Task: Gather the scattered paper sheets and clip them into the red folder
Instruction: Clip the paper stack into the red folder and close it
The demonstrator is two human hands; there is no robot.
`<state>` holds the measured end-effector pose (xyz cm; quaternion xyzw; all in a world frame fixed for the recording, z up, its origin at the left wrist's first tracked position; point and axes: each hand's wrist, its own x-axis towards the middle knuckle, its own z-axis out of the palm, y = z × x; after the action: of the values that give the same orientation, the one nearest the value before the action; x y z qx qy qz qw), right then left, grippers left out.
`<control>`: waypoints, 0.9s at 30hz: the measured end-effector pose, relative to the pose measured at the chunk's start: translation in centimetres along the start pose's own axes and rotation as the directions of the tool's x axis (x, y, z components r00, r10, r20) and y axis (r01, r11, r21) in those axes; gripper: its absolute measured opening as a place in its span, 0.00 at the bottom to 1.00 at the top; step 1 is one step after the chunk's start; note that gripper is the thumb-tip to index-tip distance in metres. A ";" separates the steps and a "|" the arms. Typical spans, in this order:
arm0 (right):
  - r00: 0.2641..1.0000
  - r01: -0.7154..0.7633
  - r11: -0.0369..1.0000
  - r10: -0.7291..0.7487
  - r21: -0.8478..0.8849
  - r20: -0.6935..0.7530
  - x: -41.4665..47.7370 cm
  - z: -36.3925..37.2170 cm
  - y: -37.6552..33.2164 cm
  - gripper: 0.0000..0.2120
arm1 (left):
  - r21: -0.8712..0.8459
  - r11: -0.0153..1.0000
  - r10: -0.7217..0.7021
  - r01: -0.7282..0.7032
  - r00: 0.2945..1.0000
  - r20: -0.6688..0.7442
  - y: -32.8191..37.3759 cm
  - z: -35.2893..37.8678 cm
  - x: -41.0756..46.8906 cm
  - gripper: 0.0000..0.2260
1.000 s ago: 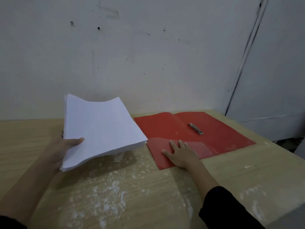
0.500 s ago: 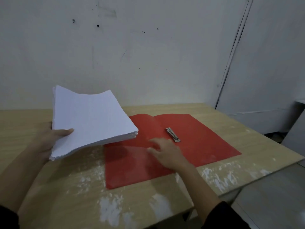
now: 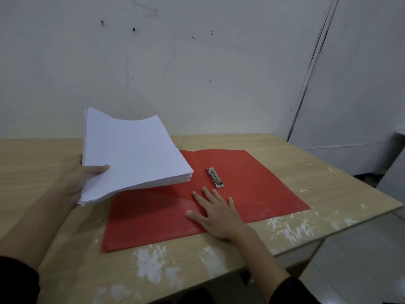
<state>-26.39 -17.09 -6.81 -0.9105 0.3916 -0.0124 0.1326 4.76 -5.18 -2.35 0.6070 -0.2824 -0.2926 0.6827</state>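
Note:
A thick stack of white paper sheets (image 3: 131, 154) is held above the table by my left hand (image 3: 87, 176), thumb on top at the stack's near left edge. The stack's right side overhangs the left half of the red folder (image 3: 258, 194), which lies open and flat on the wooden table (image 3: 317, 172). A metal clip (image 3: 215, 177) sits near the folder's spine on the right half. My right hand (image 3: 217, 213) lies flat with fingers spread on the folder, just below the clip.
White paint smears mark the table's near edge (image 3: 153, 264). The table's right corner ends near a grey floor (image 3: 361, 260). A white wall stands behind, with a white panel (image 3: 361, 84) at the right.
The folder slid toward me and now lies fully spread open. My right hand moved from its left flap to the middle under the clip. The paper stack stays lifted in my left hand.

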 end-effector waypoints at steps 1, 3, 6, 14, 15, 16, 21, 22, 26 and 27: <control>1.000 0.009 1.000 -0.009 0.000 0.005 -0.1 0.2 -0.9 0.34 | -0.003 1.000 0.005 -0.005 1.000 -0.005 0.1 -0.1 0.0 0.22; 1.000 0.028 1.000 -0.028 -0.004 0.014 -0.4 0.4 -2.4 0.35 | -0.006 1.000 0.009 -0.009 1.000 -0.013 0.2 -0.6 0.2 0.22; 0.995 0.081 0.997 -0.081 0.001 0.051 -1.0 0.5 -4.5 0.34 | 0.001 1.000 -0.007 0.007 0.999 -0.047 0.2 -2.0 0.5 0.24; 0.950 0.224 0.888 -0.292 0.403 0.115 -2.1 -2.4 -8.1 0.18 | 0.099 0.994 -0.022 0.043 0.978 -0.205 -0.9 -5.4 -0.5 0.25; 0.960 0.192 0.841 -0.267 0.507 0.079 -1.8 -3.0 -7.9 0.13 | 0.099 0.993 -0.033 0.056 0.976 -0.214 -1.3 -5.8 -0.7 0.25; 0.974 0.164 0.782 -0.223 0.602 0.025 -1.3 -3.4 -7.8 0.10 | 0.099 0.992 -0.050 0.075 0.973 -0.227 -1.5 -6.4 -0.9 0.25; 0.970 0.204 0.829 -0.099 0.520 -0.223 3.2 -3.7 -5.6 0.22 | 0.102 0.981 -0.135 0.167 0.954 -0.266 -1.8 -8.2 -1.4 0.21; 0.976 0.199 0.825 -0.121 0.528 -0.180 3.8 -3.5 -5.3 0.27 | 0.105 0.979 -0.142 0.175 0.954 -0.263 -1.8 -8.3 -1.4 0.20; 0.977 0.215 0.852 -0.194 0.478 -0.093 5.8 -2.4 -4.6 0.32 | 0.135 0.975 -0.138 0.177 0.956 -0.258 -1.8 -8.3 -1.3 0.19; 0.977 0.213 0.847 -0.195 0.487 -0.089 6.0 -2.1 -4.5 0.32 | 0.140 0.974 -0.140 0.180 0.956 -0.258 -1.9 -8.3 -1.3 0.19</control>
<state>-19.34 -18.94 -4.11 -0.8823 0.2788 -0.1425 0.3513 9.93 1.09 -5.12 0.7131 -0.1680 -0.2456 0.6348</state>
